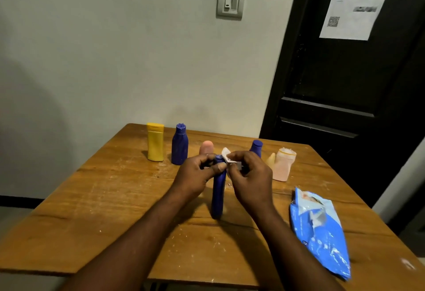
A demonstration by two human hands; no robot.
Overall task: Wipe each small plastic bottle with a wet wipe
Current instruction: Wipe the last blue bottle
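Dim, warm indoor light, apparently from behind the viewer. A broad soft shadow darkens the wall (34, 107) at left. The blue bottle (218, 194) casts a short shadow toward the near edge of the wooden table (103, 198); the wet wipe (226, 154) reads as a pale highlight. The black door (345, 84) loses nearly all detail. Weak glare marks the wipes packet (322, 233). Print on the paper sheet (358, 3) is blurred. Wide-angle distortion tilts the door frame and bends the table's edges. The left hand (197, 173) and right hand (250, 175) appear slightly soft.

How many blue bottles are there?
3: the back blue bottle beside the yellow bottle, the middle blue bottle gripped by the left hand, the far blue bottle partly behind the right hand. The hands might hide more.
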